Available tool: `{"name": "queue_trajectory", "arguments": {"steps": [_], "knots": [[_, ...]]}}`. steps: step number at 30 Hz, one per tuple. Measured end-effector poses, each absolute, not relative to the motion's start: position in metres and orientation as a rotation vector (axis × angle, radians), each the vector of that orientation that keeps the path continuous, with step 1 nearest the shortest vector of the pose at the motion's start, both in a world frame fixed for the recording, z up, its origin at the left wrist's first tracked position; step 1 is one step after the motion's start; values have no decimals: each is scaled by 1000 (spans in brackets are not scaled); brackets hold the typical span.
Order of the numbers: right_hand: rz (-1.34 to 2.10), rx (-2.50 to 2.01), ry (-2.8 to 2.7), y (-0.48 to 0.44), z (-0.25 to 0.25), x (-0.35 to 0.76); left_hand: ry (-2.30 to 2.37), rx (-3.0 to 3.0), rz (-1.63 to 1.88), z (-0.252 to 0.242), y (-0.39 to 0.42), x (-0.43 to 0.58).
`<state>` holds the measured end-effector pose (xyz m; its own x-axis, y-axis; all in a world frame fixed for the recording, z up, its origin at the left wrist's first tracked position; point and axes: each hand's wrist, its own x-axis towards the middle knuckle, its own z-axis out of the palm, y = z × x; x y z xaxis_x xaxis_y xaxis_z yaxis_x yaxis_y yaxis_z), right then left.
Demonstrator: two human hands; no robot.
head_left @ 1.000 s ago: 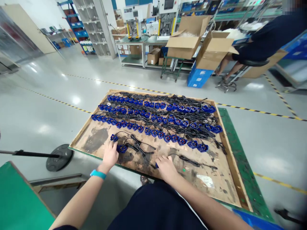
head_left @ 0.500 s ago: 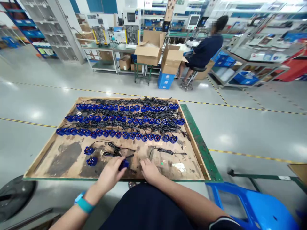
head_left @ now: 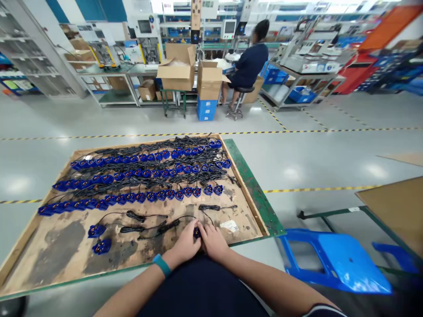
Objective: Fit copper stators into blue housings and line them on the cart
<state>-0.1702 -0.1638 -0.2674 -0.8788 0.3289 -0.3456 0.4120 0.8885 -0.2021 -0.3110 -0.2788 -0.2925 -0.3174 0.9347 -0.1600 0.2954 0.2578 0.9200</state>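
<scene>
My left hand and my right hand meet at the near edge of a worn wooden board. Together they grip a small blue plug whose black cable trails off to the left. Two more blue plugs with bundled black cords lie loose at the near left. Several rows of blue plugs with cables fill the far half of the board. A teal band sits on my left wrist.
A blue plastic stool lies tipped over at my right, beside a green-framed table. Across the grey floor with yellow-black tape lines, another person sits at a bench near open cardboard boxes.
The view has swung right and the board now sits further left. My left hand carried the blue plug rightwards and my right hand closed in on it, so both hands now hold it.
</scene>
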Motion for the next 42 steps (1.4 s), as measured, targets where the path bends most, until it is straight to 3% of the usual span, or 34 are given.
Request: {"name": "queue_trajectory", "arguments": {"steps": [8,17,23,33,37,42], "knots": [[-490,343,2810,-149,-264,-196,1652,850,1059,-293,-297,-347],[-437,120,2837,-136,-257,-208,2032,839,1114,-269,-291,-387],[-428,104,2810,-125,-265,-188,1990,991,983,-275,-299,-341],[-521,268,2794,-135,-269,-182,1781,903,1058,-285,-297,-296],[-719,301,2742,-135,-239,-192,1853,1086,1016,-270,-308,-343],[-1255,180,2752,-135,-133,-193,1822,1486,879,-225,-287,-391]]}}
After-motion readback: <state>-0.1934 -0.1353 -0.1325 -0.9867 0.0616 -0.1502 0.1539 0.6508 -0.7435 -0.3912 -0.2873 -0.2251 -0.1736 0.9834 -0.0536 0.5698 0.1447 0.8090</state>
